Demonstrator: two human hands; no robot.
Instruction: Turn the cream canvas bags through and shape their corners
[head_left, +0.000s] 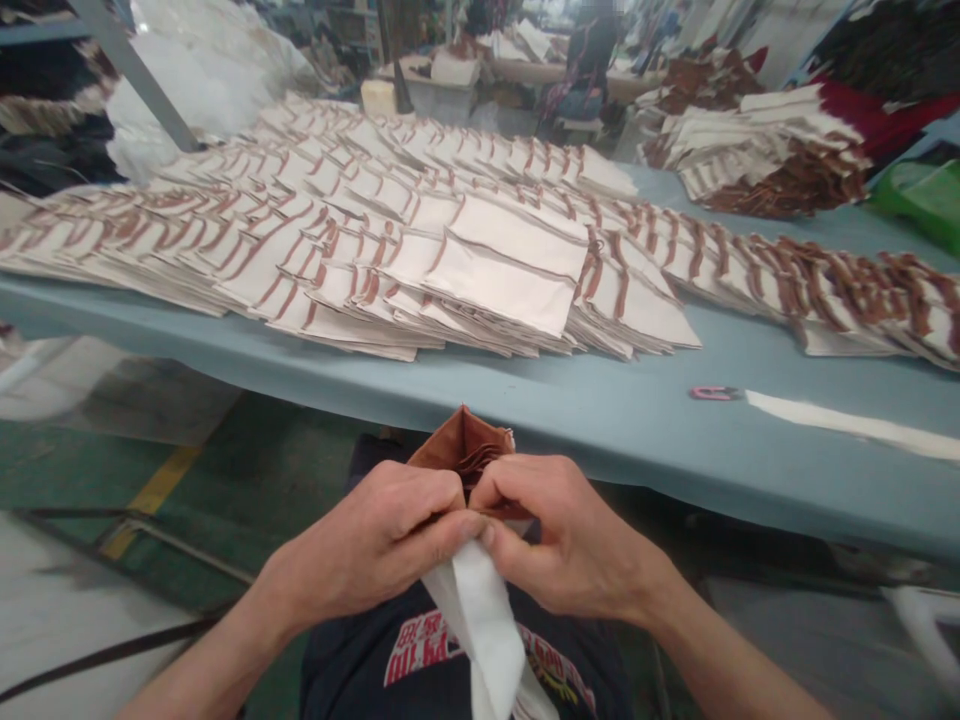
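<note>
Red-and-white lettering (424,650) marks the dark garment (352,640); it is partly covered and not legible. The left hand (394,530) and right hand (559,530) are closed, thumbs and fingers pinching the cloth (439,445) between them. Its brown part projects beyond the fingers, near the table edge (300,385); its white part hangs below.

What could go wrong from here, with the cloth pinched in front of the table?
The cloth might fall if the left hand and right hand lose their pinch, since it hangs off the table. The overlapping stacked pieces near the front edge could slide if bumped. The pink clippers lie by a white strip and might snag it.
</note>
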